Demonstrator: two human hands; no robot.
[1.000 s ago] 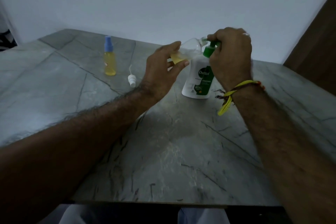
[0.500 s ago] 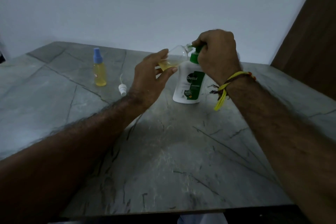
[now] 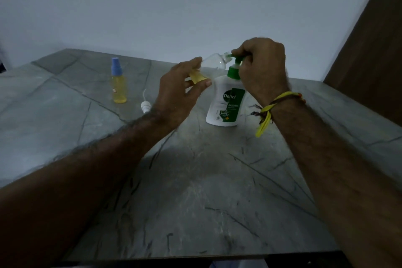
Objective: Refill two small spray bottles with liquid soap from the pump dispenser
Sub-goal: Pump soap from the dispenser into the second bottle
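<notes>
Filling the second spray bottle (image 3: 214, 63), gripped in my left hand (image 3: 180, 91), I am pressing the pump dispenser (image 3: 227, 102) head, clasped in my right hand (image 3: 261, 67), while the capped bottle (image 3: 118, 85) at upper left looks done.

The pump dispenser (image 3: 225, 104) is showing a white body with a green label panel and a green pump top. Left of it, the capped spray bottle (image 3: 118, 86) is glowing yellow under a blue cap, and the tilted clear bottle (image 3: 210, 67) is holding yellow liquid. Beneath it, the table (image 3: 195, 191) is showing grey stone with dark veins. Right of it, a yellow wrist thread (image 3: 269, 111) is hanging.
</notes>
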